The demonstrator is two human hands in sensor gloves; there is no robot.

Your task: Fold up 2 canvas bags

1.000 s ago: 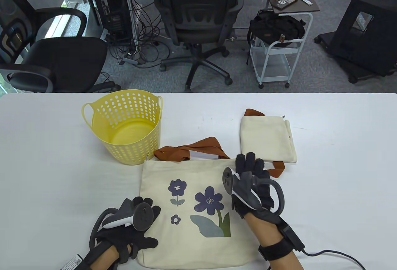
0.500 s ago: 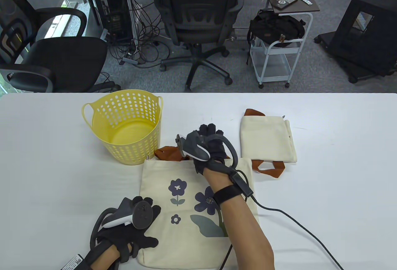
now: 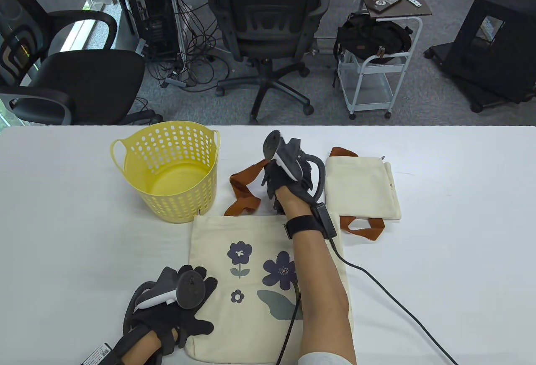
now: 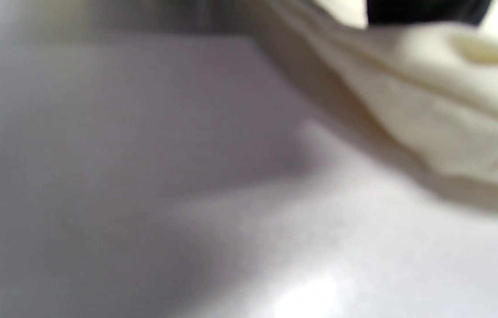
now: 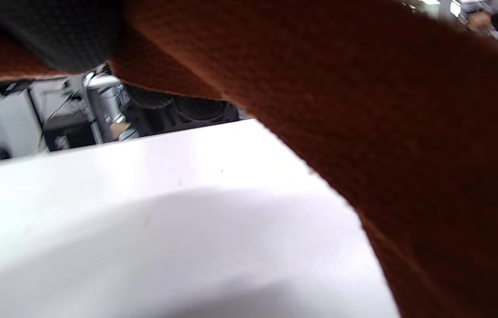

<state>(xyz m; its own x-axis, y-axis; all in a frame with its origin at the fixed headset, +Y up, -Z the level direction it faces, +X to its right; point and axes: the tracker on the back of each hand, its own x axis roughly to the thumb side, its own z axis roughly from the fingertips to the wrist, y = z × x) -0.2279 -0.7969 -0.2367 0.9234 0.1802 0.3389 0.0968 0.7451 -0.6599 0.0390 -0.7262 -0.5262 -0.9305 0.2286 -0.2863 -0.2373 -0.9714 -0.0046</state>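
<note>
A cream canvas bag with purple flowers (image 3: 251, 273) lies flat at the table's front centre. My right hand (image 3: 289, 176) grips its brown straps (image 3: 243, 189) and holds them raised beyond the bag's top edge; the strap fills the right wrist view (image 5: 408, 132). My left hand (image 3: 180, 310) rests on the bag's lower left corner, where cream cloth (image 4: 430, 123) shows in the blurred left wrist view. A second cream bag (image 3: 360, 189) lies folded at the right, a brown strap (image 3: 364, 229) sticking out at its near edge.
A yellow perforated basket (image 3: 167, 172) stands at the back left of the white table (image 3: 460, 214), just beyond the flowered bag's top left corner. My right wrist's black cable (image 3: 398, 306) trails across the table to the front right. Office chairs stand beyond the far edge.
My right hand moved from the bag's upper right corner to the straps, took hold of them and pulled them away from me, up off the table. My left hand stayed put.
</note>
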